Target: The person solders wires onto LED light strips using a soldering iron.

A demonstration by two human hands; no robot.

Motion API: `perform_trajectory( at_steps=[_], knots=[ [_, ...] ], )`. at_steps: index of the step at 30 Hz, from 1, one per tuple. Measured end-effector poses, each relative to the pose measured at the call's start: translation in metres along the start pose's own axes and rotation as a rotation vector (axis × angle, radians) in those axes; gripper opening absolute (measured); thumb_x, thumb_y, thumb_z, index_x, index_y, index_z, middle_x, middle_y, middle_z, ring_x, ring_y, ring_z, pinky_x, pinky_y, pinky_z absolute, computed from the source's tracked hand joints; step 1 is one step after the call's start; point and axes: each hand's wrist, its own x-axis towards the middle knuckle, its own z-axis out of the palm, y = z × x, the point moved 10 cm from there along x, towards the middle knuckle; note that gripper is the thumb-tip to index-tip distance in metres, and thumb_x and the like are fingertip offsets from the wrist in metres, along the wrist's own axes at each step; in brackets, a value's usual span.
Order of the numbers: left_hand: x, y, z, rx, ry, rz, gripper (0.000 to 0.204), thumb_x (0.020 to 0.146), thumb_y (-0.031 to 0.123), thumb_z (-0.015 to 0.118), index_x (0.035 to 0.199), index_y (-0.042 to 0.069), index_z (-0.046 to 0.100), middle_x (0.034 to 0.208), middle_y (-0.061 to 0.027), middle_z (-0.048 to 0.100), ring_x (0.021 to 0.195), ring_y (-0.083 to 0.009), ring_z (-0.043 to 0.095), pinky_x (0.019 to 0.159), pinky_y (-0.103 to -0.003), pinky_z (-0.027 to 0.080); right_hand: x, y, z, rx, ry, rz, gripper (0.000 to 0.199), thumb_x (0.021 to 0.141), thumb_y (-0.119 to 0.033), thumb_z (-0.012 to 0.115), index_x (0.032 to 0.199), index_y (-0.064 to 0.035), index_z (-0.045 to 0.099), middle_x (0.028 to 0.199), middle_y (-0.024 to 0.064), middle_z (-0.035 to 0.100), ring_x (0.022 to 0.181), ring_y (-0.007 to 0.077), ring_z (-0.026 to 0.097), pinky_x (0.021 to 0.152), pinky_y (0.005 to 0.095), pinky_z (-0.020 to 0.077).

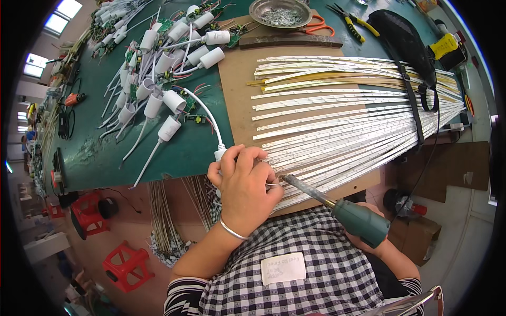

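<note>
My left hand (245, 184) is closed over the near left ends of the LED strips (327, 113), its thumb and fingers pinching a thin wire (273, 184). A white cable (206, 111) with a ribbed sleeve (220, 152) runs down to the fingers of this hand. My right hand (359, 243) grips a soldering iron (363, 221) by its green handle. The iron's dark tip reaches the strip ends just beside my left thumb. The strips fan out side by side across a brown board (237, 100). My left fingers hide part of the wire's joint.
White cylindrical caps (153, 105) with cables and circuit boards crowd the green table (89, 158) at left. At the back are a metal bowl (279, 16), orange-handled scissors (319, 25) and pliers (353, 23). A black bag (403, 42) and strap (414, 108) lie over the strips.
</note>
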Motion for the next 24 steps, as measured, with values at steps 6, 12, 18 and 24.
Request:
perform_trajectory(
  at_steps=[6,12,18,24],
  knots=[
    [-0.001,-0.001,-0.003,0.009,0.011,-0.002,0.013,0.058,0.013,0.069,0.061,0.014,0.057,0.107,0.0010,0.056,0.116,-0.0279,0.042,0.093,-0.045,0.021,0.004,0.001,-0.002,0.095,0.016,0.064,0.023,0.074,-0.015,0.069,0.095,-0.0062,0.066,0.089,0.0113,0.067,0.084,0.0288,0.065,0.076,0.0378,0.0525],
    [0.000,-0.001,-0.001,-0.003,0.004,-0.002,0.012,0.058,0.014,0.069,0.061,0.014,0.057,0.107,0.0013,0.055,0.116,-0.0275,0.042,0.093,-0.045,0.021,-0.007,0.024,0.002,0.578,0.093,0.307,0.029,0.087,-0.029,0.062,0.090,-0.0002,0.060,0.064,0.0084,0.062,0.063,0.0162,0.064,0.064,0.0288,0.0539],
    [-0.001,0.000,-0.002,0.012,0.017,0.002,0.011,0.058,0.013,0.068,0.060,0.014,0.057,0.107,0.0013,0.055,0.115,-0.0275,0.042,0.093,-0.045,0.022,-0.012,0.021,0.006,0.298,-0.073,0.127,0.028,0.088,-0.020,0.057,0.106,0.0016,0.054,0.072,0.0087,0.062,0.067,0.0170,0.062,0.066,0.0306,0.0522],
    [0.000,0.000,-0.002,0.020,0.020,0.002,0.011,0.058,0.013,0.068,0.061,0.014,0.057,0.106,0.0013,0.056,0.116,-0.0279,0.042,0.093,-0.045,0.021,-0.015,0.022,0.007,0.295,-0.052,0.070,0.037,0.086,-0.010,0.054,0.120,0.0002,0.043,0.081,0.0086,0.062,0.073,0.0170,0.062,0.074,0.0318,0.0502]
  ],
)
